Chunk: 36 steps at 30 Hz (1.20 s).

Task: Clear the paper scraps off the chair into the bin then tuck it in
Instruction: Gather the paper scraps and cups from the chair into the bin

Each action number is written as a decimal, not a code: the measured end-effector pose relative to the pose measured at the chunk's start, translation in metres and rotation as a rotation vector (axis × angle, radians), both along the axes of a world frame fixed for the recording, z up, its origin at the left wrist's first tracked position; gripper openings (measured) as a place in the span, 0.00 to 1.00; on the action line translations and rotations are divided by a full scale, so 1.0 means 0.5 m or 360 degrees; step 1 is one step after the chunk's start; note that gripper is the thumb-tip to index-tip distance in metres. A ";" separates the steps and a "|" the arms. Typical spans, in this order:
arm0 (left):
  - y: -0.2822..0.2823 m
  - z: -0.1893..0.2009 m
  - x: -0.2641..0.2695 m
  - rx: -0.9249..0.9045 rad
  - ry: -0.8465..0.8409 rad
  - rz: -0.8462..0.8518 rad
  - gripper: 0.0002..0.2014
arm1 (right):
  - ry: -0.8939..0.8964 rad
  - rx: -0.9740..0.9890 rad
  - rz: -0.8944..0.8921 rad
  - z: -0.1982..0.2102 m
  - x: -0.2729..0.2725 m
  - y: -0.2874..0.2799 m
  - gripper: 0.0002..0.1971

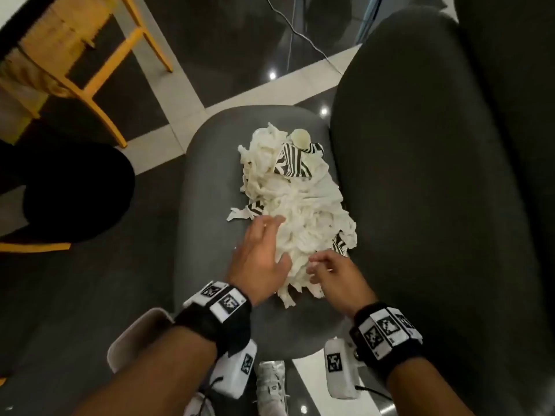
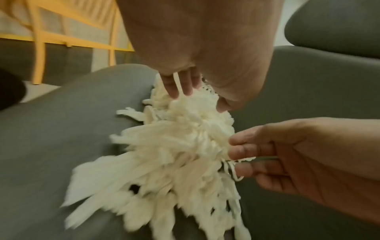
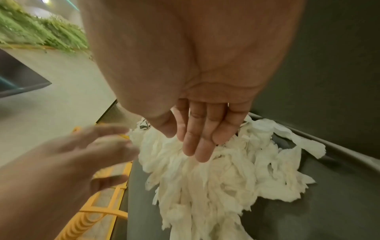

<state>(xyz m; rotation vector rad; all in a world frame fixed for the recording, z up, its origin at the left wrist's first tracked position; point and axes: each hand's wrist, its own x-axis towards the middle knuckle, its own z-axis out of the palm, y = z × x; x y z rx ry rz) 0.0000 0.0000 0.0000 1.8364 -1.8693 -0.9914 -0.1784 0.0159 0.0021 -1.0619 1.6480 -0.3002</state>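
A loose pile of white paper scraps [image 1: 300,202] [image 2: 174,154] [image 3: 205,178] lies on the grey chair seat [image 1: 210,181], against the padded backrest [image 1: 435,175]. Some black-and-white striped scraps [image 1: 289,165] sit at the pile's far end, beside a pale round piece [image 1: 301,137]. My left hand [image 1: 261,250] [image 2: 180,86] rests with spread, straight fingers on the pile's near left side. At the pile's near right edge my right hand [image 1: 330,271] [image 3: 197,138] touches the scraps with straight fingers. A pale bin [image 1: 135,334] stands on the floor under my left forearm, mostly hidden.
A yellow wooden chair [image 1: 90,70] stands at the far left under a dark table edge. A black rounded object [image 1: 75,190] sits left of the grey chair. A thin cable [image 1: 300,34] runs over the dark tiled floor. My white shoes [image 1: 270,382] are just below the seat's front edge.
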 end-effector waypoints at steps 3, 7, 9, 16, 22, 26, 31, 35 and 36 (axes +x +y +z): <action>-0.065 -0.006 -0.054 -0.0006 -0.0330 -0.0135 0.43 | -0.0015 -0.0066 -0.0070 -0.008 -0.019 -0.009 0.12; -0.072 -0.019 -0.036 0.0123 -0.0319 -0.0192 0.19 | 0.0053 -0.0153 -0.0031 0.007 -0.030 -0.005 0.12; -0.055 -0.009 -0.014 0.0064 -0.0006 -0.0009 0.15 | 0.0135 -0.0228 0.0031 0.019 -0.032 -0.004 0.07; -0.021 0.047 0.098 0.0039 0.0844 0.0928 0.17 | 0.0412 -0.0661 0.0375 0.024 -0.012 0.008 0.17; 0.024 0.022 0.170 0.0436 0.1544 0.1369 0.09 | 0.0570 -0.0971 0.0940 0.016 0.077 0.010 0.33; 0.064 0.013 0.203 0.0340 0.1270 0.1325 0.23 | 0.0830 -0.1110 0.1288 -0.009 0.167 0.015 0.41; 0.122 0.014 0.286 0.0607 0.1399 0.1132 0.24 | 0.1081 -0.1069 0.1456 -0.039 0.242 -0.010 0.46; 0.142 -0.002 0.326 0.0497 0.1221 0.1313 0.19 | 0.0558 -0.0691 0.1584 -0.057 0.295 -0.027 0.07; 0.142 -0.009 0.323 0.0446 0.1101 0.1321 0.14 | 0.0244 -0.0579 0.1409 -0.051 0.303 -0.018 0.07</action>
